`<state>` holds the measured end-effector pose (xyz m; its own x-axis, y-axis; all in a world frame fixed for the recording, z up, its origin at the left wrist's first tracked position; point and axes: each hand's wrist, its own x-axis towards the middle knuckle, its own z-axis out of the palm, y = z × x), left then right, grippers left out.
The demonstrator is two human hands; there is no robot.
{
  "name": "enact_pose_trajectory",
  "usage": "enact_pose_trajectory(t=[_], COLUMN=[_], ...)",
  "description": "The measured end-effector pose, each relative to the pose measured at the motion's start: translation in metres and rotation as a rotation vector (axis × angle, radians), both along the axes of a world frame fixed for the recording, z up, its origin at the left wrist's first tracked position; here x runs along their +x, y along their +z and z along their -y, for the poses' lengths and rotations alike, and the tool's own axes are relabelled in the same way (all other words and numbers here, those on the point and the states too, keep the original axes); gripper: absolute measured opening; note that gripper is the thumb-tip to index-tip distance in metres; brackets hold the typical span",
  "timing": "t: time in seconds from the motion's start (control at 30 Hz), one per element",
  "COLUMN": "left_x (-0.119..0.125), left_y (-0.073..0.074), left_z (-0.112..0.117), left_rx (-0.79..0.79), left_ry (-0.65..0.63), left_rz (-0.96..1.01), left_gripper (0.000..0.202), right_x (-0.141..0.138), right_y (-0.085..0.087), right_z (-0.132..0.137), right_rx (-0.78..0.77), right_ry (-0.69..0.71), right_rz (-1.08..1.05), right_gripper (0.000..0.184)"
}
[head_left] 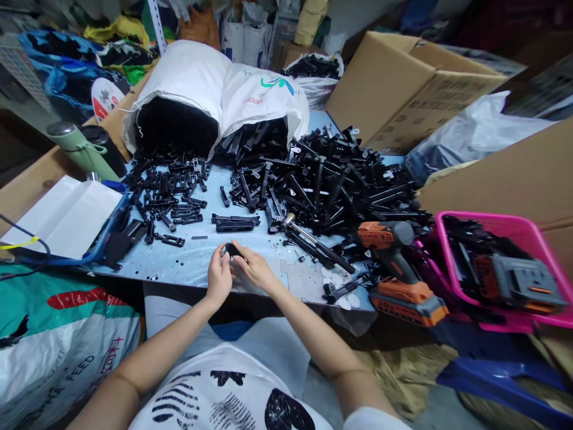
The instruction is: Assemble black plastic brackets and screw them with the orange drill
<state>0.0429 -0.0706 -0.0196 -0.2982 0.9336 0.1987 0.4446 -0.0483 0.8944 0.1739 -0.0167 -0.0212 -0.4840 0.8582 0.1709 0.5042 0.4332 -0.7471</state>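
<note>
- White shirt with black marks sits closest, low down.
- Left hand and right hand both pinch one small black part at the near edge of the table.
- Orange drill lies to the right, by the black pile.

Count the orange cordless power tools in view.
2. One drill stands on the table's near edge; a second tool lies in the pink basket. Others may be hidden under the black parts.
</note>
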Motion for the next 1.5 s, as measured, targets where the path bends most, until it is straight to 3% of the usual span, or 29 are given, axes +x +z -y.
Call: enact_pose_trajectory(t=[0.07,0.13,0.2,0.27,0.33,0.47,0.6,0.67,0.73,0.87,0.97,1.07,1.17,1.3,1.5], left_x=[-0.004,-0.007,-0.009,-0.009,-0.008,-0.010,-0.015,-0.017,-0.018,-0.020,-0.017,-0.010,-0.005,-0.006,-0.017], left_y=[-0.006,-0.004,0.004,0.013,0.020,0.025,0.022,0.018,0.015,0.011,0.012,0.015,0.016,0.011,0.000], left_z=[0.007,0.009,0.004,-0.007,-0.018,-0.029,-0.028,-0.028,-0.029,-0.033,-0.038,-0.041,-0.038,-0.031,-0.026], left_rx=[-0.096,-0.099,-0.062,-0.070,-0.115,-0.108,-0.048,-0.059,-0.098,-0.132,-0.139,-0.186,-0.191,-0.139,0.043], left_ry=[0.013,-0.084,-0.320,-0.613,-0.817,-1.003,-1.010,-0.921,-0.826,-0.801,-0.882,-0.900,-0.887,-0.806,-0.818], left_rz=[-0.127,-0.372,-0.600,-0.738,-0.790,-0.795,-0.858,-0.899,-0.911,-0.833,-0.787,-0.785,-0.796,-0.776,-0.639], left_gripper=[0.050,0.058,0.059,0.054,0.050,0.051,0.046,0.044,0.041,0.034,0.033,0.032,0.041,0.062,0.036], right_x=[0.009,0.020,0.029,0.036,0.040,0.050,0.070,0.080,0.087,0.093,0.095,0.095,0.094,0.086,0.073], right_y=[0.005,0.013,0.020,0.025,0.028,0.037,0.064,0.079,0.088,0.079,0.055,0.032,0.022,0.029,0.050], right_z=[-0.044,-0.100,-0.156,-0.203,-0.233,-0.251,-0.225,-0.193,-0.148,-0.048,0.003,0.022,0.027,0.035,0.042], right_rx=[0.140,0.284,0.422,0.510,0.537,0.579,0.592,0.498,0.339,0.101,0.094,0.063,0.073,0.162,0.306], right_ry=[-0.033,-0.212,-0.292,-0.198,-0.095,0.003,-0.039,-0.110,-0.074,0.363,0.448,0.343,0.270,0.182,0.155], right_rz=[0.211,0.370,0.578,0.756,0.857,0.885,0.847,0.798,0.720,0.638,0.712,0.782,0.800,0.838,0.878], right_gripper=[0.044,0.041,0.039,0.035,0.032,0.032,0.032,0.034,0.043,0.030,0.025,0.029,0.033,0.037,0.035])
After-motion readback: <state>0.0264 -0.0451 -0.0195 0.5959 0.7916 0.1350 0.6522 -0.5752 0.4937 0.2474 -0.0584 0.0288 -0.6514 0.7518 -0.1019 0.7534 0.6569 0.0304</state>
